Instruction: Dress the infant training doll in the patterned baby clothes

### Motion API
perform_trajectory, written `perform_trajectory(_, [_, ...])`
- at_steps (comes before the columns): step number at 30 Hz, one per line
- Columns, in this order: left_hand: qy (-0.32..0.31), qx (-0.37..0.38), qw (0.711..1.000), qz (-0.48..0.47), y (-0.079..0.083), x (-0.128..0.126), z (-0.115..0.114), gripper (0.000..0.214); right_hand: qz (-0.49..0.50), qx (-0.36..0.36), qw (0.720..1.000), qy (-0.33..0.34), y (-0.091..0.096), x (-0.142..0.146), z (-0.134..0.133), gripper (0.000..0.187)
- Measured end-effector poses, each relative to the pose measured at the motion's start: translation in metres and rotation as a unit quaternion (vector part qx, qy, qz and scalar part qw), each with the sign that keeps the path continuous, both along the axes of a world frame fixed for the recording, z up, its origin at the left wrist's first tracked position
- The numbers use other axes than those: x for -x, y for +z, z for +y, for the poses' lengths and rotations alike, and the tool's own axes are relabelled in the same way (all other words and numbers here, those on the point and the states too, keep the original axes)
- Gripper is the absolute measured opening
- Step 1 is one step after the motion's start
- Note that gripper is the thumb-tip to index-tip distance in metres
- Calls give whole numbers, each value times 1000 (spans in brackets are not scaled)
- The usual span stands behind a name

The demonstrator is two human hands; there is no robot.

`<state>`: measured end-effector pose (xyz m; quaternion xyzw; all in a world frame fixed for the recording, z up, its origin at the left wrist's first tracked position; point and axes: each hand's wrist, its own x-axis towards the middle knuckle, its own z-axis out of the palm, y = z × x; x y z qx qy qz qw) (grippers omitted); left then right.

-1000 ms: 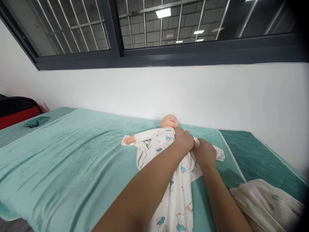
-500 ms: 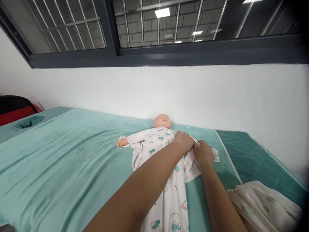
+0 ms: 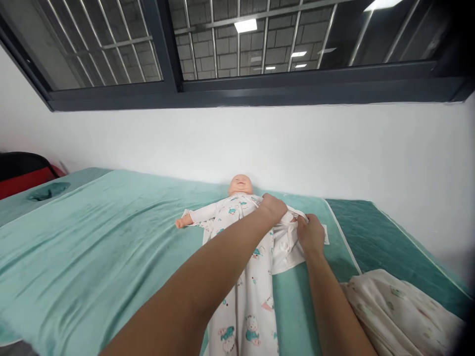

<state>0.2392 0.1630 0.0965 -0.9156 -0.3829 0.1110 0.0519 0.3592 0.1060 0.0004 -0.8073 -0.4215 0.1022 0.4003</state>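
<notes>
Head view: doll [image 3: 240,184] lies on its back at 12 o'clock from centre, head toward the wall, feet toward the camera. It is dressed in a white printed sleepsuit [image 3: 247,296].

Left hand [image 3: 273,207] sits on the doll's chest with fingers curled down over the fabric. Likely this pins the body so it doesn't slide.

Right hand [image 3: 310,236], just at 4 o'clock of the left, pinches the loose sleepsuit flap at the doll's side, fingers closed on the cloth. The hands are nearly touching, and the flap bunches between them.

The doll's one visible arm [image 3: 187,219] sticks out at 9 o'clock, clear of both hands.

Surface is a plush teal cover [image 3: 92,237], lightly wrinkled, with a darker mat [image 3: 386,237] at 3 o'clock. A folded cloth [image 3: 393,311] lies at 5 o'clock.

Behind is a white wall [image 3: 297,143] with a dark-framed window [image 3: 174,49] above. A red-and-black object [image 3: 22,173] sits at 9 o'clock, partly cut off.
</notes>
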Motion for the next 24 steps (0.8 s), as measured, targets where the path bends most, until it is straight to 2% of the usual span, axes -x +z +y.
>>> perform_trajectory(6, [4,-37,999,3,25,27,-3,29,70,-49,996,-8,-7,-5,1,36])
perform_trajectory(13, [18,-58,998,3,31,41,-13,33,171,-104,980,19,-9,-10,0,34])
perform_trajectory(16, [19,-54,998,-7,29,39,-17,33,219,-141,964,44,-10,-9,-1,40])
perform_trajectory(19, [23,-40,999,-18,20,30,-19,35,265,-214,938,63,-10,-7,-7,52])
perform_trajectory(22, [36,-24,998,-37,9,18,-23,40,267,-329,906,2,-4,-3,-19,59])
perform_trajectory(24, [44,-15,998,-52,6,14,-31,42,199,-354,913,-22,2,7,-29,60])
